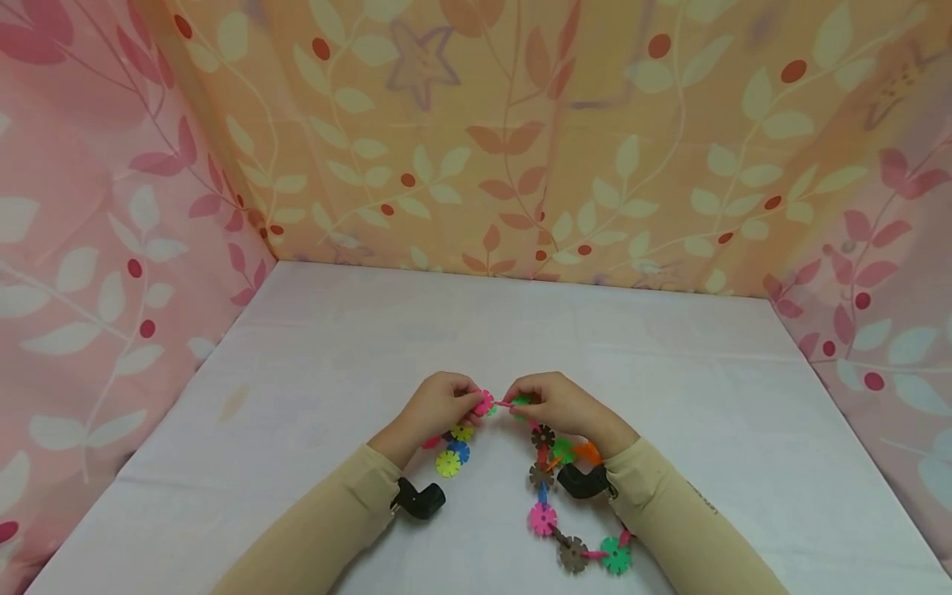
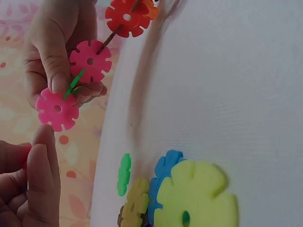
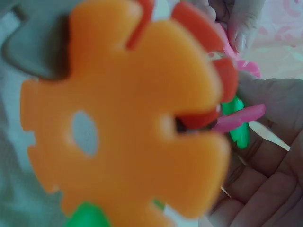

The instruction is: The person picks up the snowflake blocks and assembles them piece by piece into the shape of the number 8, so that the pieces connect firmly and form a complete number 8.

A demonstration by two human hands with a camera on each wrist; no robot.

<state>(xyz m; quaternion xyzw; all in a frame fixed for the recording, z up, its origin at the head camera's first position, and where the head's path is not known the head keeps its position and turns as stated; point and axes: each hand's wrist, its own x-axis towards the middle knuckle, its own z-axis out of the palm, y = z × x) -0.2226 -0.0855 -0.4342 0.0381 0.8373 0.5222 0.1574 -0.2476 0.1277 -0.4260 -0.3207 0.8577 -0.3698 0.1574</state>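
Observation:
My left hand (image 1: 444,409) pinches a pink notched flower disc (image 1: 485,402), mostly covered by its fingers in the left wrist view. Facing it closely, my right hand (image 1: 554,403) grips the end of a chain of slotted discs. Its thumb lies by a pink end disc (image 2: 57,109), which is joined through a green disc (image 2: 74,84) to another pink disc (image 2: 90,61). A red disc (image 2: 127,17) follows farther along. The chain hangs below the right hand, and a big orange disc (image 3: 128,118) blocks much of the right wrist view.
Under the left hand lie several discs, among them a yellow one (image 1: 448,464) and a blue one (image 1: 459,451). The chain curves over the white tabletop (image 1: 357,330) past a green disc (image 1: 616,555) near the right sleeve. Patterned cloth walls (image 1: 476,149) enclose the table.

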